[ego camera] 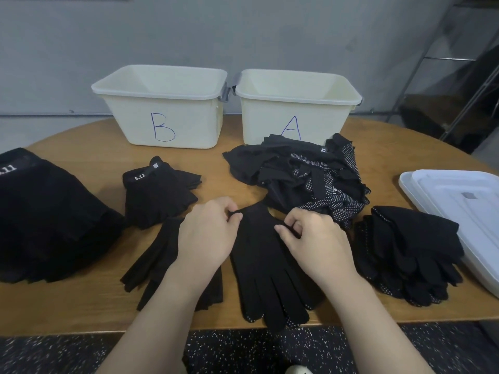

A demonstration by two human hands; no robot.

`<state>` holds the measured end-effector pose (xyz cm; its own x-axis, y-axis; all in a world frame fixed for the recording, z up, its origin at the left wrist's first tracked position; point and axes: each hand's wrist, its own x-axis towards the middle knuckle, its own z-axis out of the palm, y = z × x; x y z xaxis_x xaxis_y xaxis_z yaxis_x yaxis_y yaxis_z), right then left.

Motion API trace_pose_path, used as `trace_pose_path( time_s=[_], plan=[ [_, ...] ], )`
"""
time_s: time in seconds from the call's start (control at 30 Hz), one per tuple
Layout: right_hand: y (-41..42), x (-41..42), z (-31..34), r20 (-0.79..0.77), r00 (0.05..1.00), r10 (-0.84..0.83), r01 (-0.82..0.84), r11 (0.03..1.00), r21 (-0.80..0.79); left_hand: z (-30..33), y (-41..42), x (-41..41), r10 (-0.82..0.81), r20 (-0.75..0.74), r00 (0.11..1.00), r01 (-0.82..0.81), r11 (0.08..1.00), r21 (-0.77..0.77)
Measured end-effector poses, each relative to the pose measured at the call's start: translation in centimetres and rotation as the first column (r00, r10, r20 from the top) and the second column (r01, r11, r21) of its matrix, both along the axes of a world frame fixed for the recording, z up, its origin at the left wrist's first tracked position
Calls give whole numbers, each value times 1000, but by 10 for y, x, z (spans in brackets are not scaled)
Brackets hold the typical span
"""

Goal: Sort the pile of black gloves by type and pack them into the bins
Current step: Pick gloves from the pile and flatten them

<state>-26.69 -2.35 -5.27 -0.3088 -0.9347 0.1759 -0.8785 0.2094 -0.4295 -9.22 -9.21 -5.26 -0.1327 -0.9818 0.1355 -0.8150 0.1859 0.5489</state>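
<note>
A dotted black glove lies flat near the front edge of the worktop, at its middle, its cuff pointing toward the bins and its finger ends reaching the front edge, so its long axis runs front to back between the two forearms. The left hand pinches the cuff's left corner and the right hand pinches the right corner, fingers curled onto the fabric; both hands sit equally close, one on each side. The move likely to follow is a lift or a fold along that axis, and it depends on the cuff staying squared between the two grips. The unsorted pile lies just behind, in front of bin A; bin B stands to its left. Sorted stacks lie beside: dotted gloves toward the right edge, a 5.11-labelled stack to the left, and plain gloves partly under the left wrist.
</note>
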Motion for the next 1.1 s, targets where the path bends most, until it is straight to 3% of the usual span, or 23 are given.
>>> trace_pose_path(
  time_s=[0.37, 0.57, 0.7, 0.83, 1.1],
  plan=[
    [23, 17, -1, -168, 981, 96, -125, 977, -170, -5, 1, 6, 54, -1, 999, -54, 995, -82],
    [21, 55, -8, -272, 923, 273, -294, 955, -39, -4, 3, 9, 46, 71, 996, -33, 983, -180],
    [17, 64, -15, -272, 922, 276, -265, 961, 76, -4, 1, 9, 49, 72, 996, -36, 984, -175],
    [20, 61, -19, -138, 944, 300, -279, 948, 154, -5, 1, 8, 53, 70, 996, -40, 983, -176],
    [40, 49, -15, -179, 968, 178, -133, 962, 236, -7, 2, 6, 65, 72, 995, -51, 983, -176]
  ],
)
